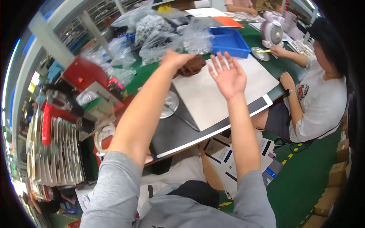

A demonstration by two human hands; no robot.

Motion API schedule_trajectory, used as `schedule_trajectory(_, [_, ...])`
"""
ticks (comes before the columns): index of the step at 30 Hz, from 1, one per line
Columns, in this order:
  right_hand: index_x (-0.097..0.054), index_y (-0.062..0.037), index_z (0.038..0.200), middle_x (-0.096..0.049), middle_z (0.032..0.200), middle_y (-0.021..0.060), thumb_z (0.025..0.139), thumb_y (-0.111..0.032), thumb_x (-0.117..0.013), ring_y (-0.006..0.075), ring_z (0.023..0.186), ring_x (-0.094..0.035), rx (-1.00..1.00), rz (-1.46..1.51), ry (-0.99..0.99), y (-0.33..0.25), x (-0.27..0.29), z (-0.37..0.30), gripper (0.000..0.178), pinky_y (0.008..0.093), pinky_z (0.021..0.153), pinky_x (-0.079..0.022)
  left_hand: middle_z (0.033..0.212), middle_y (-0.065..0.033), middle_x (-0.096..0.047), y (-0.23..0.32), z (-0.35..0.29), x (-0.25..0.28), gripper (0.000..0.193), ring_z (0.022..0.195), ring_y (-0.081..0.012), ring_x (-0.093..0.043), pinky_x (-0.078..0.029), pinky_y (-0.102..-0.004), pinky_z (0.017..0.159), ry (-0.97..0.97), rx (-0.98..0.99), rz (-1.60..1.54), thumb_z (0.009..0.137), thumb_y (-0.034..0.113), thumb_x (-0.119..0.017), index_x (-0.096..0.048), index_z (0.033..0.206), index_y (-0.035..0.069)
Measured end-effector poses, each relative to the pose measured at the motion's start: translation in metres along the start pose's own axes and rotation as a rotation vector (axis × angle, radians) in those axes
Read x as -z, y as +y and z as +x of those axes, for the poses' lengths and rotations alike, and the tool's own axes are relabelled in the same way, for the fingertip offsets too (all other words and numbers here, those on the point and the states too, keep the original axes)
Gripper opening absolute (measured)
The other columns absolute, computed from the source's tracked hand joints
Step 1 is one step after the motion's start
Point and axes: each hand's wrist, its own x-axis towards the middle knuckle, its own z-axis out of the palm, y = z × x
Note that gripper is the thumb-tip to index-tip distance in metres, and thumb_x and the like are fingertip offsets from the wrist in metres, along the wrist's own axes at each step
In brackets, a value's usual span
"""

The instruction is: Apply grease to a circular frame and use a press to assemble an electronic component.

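Note:
My right hand point(229, 79) is raised over a large white sheet point(247, 74), palm showing and fingers spread, with nothing in it. My left hand point(175, 60) is stretched out beside a dark brown crumpled bundle point(192, 67) at the sheet's far left corner. Motion blurs that hand; its thumb points right, apart from the fingers, and I see nothing held. Whether it touches the bundle I cannot tell. Left of the sheet, a round clear dish point(170, 104) rests on the dark tabletop point(173, 138), partly behind my left forearm.
Clear plastic bags point(154, 32) of small parts and a blue tray point(229, 41) stand at the back. A red hand press point(81, 76) is at left. A co-worker point(319, 87) sits at right near a fan point(272, 32). Printed boards point(224, 152) lie below the table edge.

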Motion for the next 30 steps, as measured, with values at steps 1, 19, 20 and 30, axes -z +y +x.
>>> schedule_trajectory(1, [-0.058, -0.0048, 0.134, -0.052, 0.149, 0.016, 0.106, -0.026, -0.056, 0.039, 0.147, -0.043, -0.005, 0.024, 0.024, 0.002, -0.001, 0.0, 0.035, 0.0613, 0.119, -0.034, 0.161, -0.0302, -0.04, -0.01, 0.02, 0.0, 0.142, 0.148, -0.0374, -0.044, -0.04, -0.0429, 0.119, 0.031, 0.048, 0.08, 0.065, 0.056, -0.095, -0.017, 0.162, -0.011])
schedule_trajectory(19, [-0.058, -0.0057, 0.135, -0.045, 0.158, 0.0176, 0.102, -0.027, -0.058, 0.038, 0.155, -0.032, -0.064, 0.24, -0.374, -0.014, -0.015, 0.019, 0.039, 0.0659, 0.122, -0.03, 0.111, -0.0126, -0.068, 0.026, -0.001, 0.006, 0.047, 0.096, -0.0255, -0.072, -0.06, -0.0358, 0.084, -0.248, -0.324, -0.564, 0.079, 0.011, -0.08, -0.061, 0.122, 0.001])
schedule_trajectory(20, [-0.06, -0.0068, 0.136, -0.042, 0.162, 0.0182, 0.102, -0.029, -0.058, 0.038, 0.157, -0.028, -0.055, 0.302, -0.492, -0.014, -0.023, 0.02, 0.04, 0.0667, 0.122, -0.028, 0.112, -0.0122, -0.067, 0.038, -0.019, 0.01, 0.041, 0.094, -0.0248, -0.072, -0.061, -0.0368, 0.077, -0.324, -0.3, -0.701, 0.085, 0.009, -0.077, -0.059, 0.121, 0.002])
schedule_trajectory(30, [-0.056, -0.0084, 0.147, -0.029, 0.17, 0.0234, 0.108, -0.036, -0.05, 0.0377, 0.16, -0.023, -0.016, 0.183, -0.687, -0.013, -0.066, 0.001, 0.049, 0.0703, 0.121, -0.027, 0.119, -0.0088, -0.073, 0.053, -0.099, 0.004, 0.023, 0.109, -0.0219, -0.071, -0.057, -0.0377, 0.098, -0.643, -0.205, -1.384, 0.103, 0.013, -0.061, -0.064, 0.125, 0.005])
